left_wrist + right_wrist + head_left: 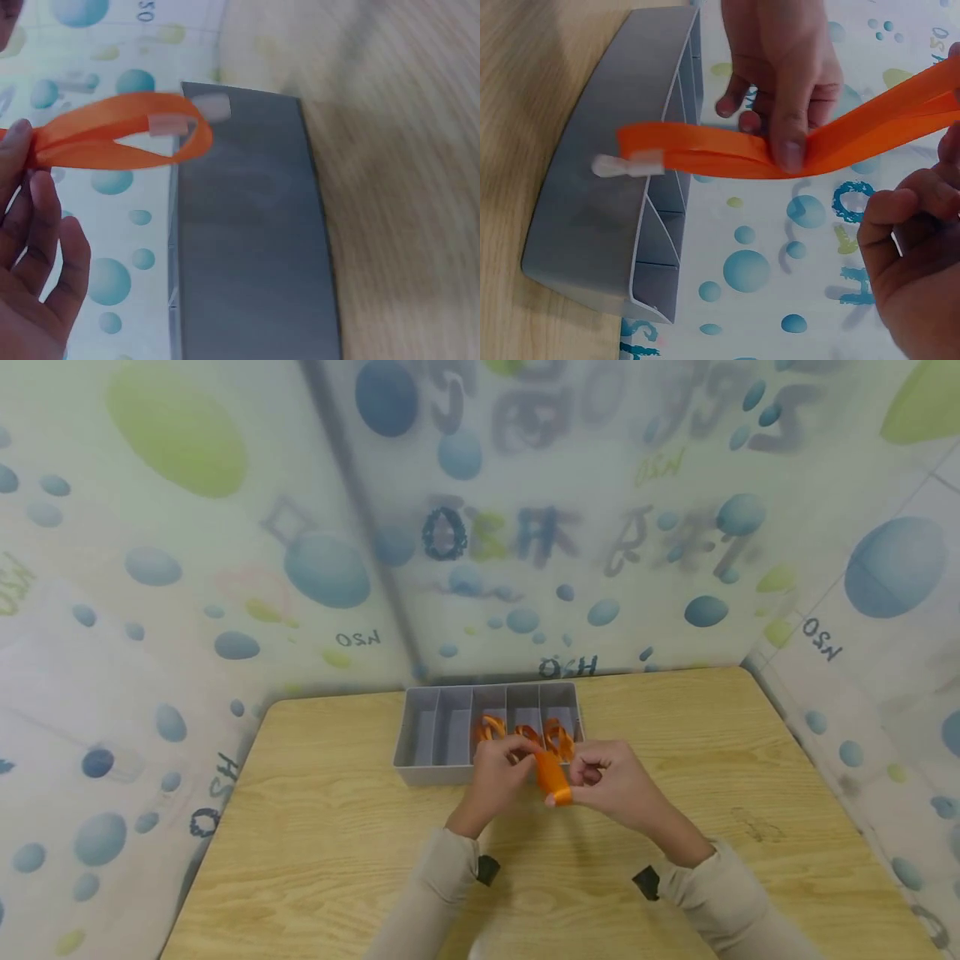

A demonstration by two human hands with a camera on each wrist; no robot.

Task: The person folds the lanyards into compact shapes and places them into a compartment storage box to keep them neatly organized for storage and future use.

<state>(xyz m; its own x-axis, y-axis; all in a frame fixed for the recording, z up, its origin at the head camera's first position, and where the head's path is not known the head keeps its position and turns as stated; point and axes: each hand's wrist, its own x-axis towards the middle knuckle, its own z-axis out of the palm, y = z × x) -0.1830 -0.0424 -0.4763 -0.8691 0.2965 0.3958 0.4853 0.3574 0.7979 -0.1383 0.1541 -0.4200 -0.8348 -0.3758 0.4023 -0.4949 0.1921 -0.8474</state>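
Note:
Between my hands stretches a shiny orange ribbon, doubled into a long loop. My left hand pinches it between thumb and fingers, and below that pinch the loop hangs with a blurred whitish piece at its end. The right hand grips another stretch of the ribbon, its thumb against a fold; in the right wrist view that grip is partly cut off at the edge. Just beyond the hands stands a grey divided tray. More orange ribbons lie in its three right-hand compartments, partly hidden by my hands.
The light wood table carries the tray near its far edge. Pale curtain-like walls printed with blue and green bubbles rise behind it and on both sides. A dark square shows at the left cuff, another at the right.

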